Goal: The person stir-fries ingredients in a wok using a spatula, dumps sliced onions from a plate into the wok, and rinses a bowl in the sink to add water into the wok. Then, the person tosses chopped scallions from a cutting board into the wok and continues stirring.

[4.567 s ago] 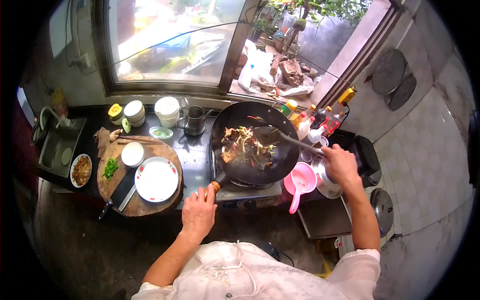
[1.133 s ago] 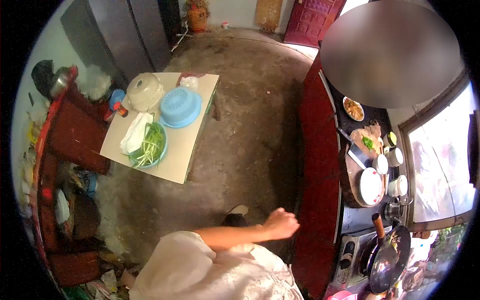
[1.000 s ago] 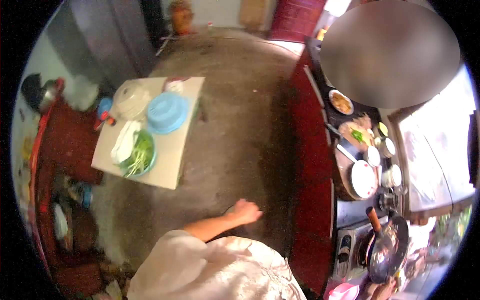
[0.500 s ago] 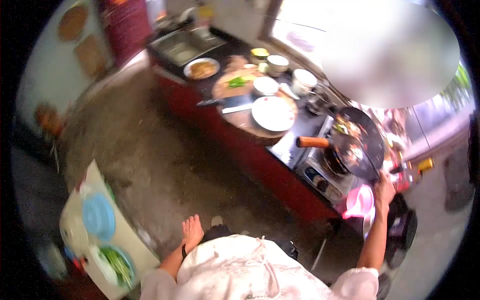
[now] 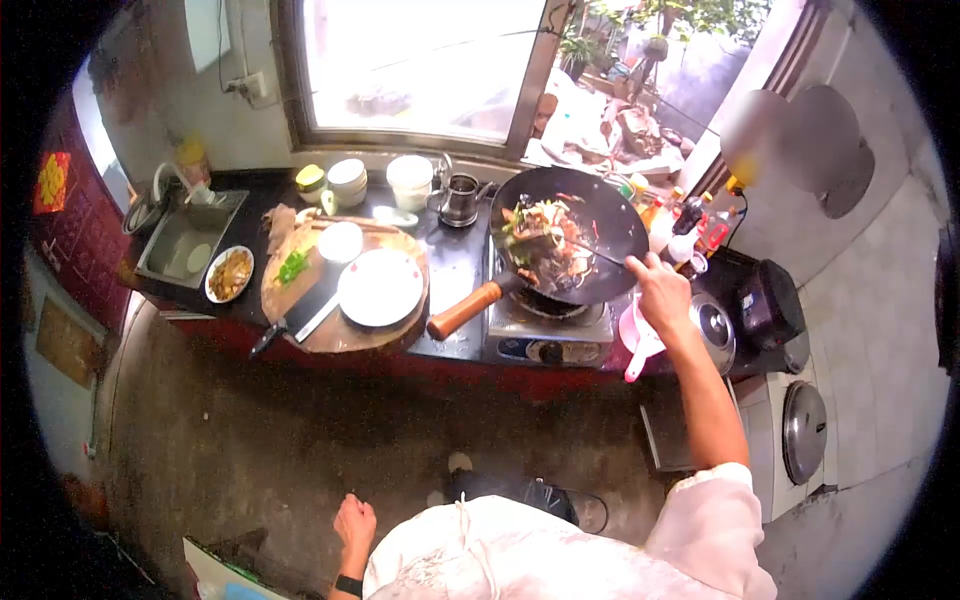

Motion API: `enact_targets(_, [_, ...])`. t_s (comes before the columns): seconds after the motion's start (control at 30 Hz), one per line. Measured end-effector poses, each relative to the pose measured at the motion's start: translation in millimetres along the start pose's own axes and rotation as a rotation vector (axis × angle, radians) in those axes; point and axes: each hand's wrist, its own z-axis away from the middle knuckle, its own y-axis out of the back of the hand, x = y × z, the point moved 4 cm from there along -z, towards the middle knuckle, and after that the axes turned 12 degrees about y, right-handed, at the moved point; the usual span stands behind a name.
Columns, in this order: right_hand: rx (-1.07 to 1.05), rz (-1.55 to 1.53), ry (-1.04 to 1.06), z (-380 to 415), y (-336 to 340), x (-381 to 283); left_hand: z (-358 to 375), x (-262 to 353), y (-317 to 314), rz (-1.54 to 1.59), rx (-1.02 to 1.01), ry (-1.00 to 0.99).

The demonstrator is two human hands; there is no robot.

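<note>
A black wok [image 5: 625, 225] with an orange-brown wooden handle sits on the gas stove [image 5: 555, 345], holding sliced, mixed food [image 5: 560, 250]. My right hand [image 5: 660, 290] is at the wok's right rim, its fingers wrapped round the thin dark handle of a spatula that reaches into the food. Away from the counter, low in the view, my left hand [image 5: 355, 520] hangs beside my body with its fingers curled in, near nothing. Whether anything is inside those fingers is too small to tell.
A round chopping board [image 5: 400, 335] bears a cleaver [image 5: 318, 318], a white plate [image 5: 380, 288], a small bowl and chopped greens. Further left are a dish of food [image 5: 230, 275] and the sink [image 5: 190, 240]. Right of the stove are a pink ladle [image 5: 640, 340], bottles and a rice cooker [image 5: 770, 305].
The view has swung toward the window and counter. My left hand has gone from spread fingers to curled ones. My right hand is still at the wok's rim.
</note>
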Motion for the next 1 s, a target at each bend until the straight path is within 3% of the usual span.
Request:
enact_targets(0.2, [-0.092, -0.093, -0.143, 28.7, 87.2, 42.1, -23.3, 19.3, 11.4, -0.009, 0.060, 0.029])
enact_targets(0.33, [-0.155, -0.132, -0.007, 29.4, 112.9, 21.6, -37.8, 33.1, 8.6, 0.055, 0.096, 0.019])
enact_targets(0.4, [-0.234, -0.116, -0.017, 22.0, 87.6, 5.2, -38.7, 48.0, 9.4, 0.088, 0.097, -0.038])
enact_targets(0.57, [-0.062, -0.063, -0.083, -1.3, 9.5, 6.6, -51.5, 91.0, 16.6, 0.134, 0.079, -0.059])
enact_targets(0.63, [-0.111, -0.067, -0.202, -4.0, 9.3, 9.1, -49.0, 105.4, 33.0, 0.178, 0.068, 0.004])
enact_targets(0.73, [0.120, -0.112, -0.028, 17.2, -74.8, 48.8, -43.2, 100.8, 34.5, 0.234, 0.073, 0.080])
enact_targets(0.77, [-0.099, -0.081, -0.129, 15.3, -74.0, 27.3, -43.9, 96.9, 38.2, 0.265, 0.092, 0.132])
enact_targets(0.8, [-0.134, -0.227, -0.107, 26.2, -102.0, 36.1, -43.3, 99.8, 36.3, 0.301, 0.082, 0.159])
enact_targets(0.9, [-0.131, -0.319, -0.051, 42.4, -122.0, 16.5, -52.6, 98.1, 41.2, 0.414, 0.153, 0.203])
enact_targets(1.0, [-0.148, -0.455, -0.160, 45.0, -135.1, 1.5, -85.7, 98.4, 68.1, 0.646, 0.266, 0.249])
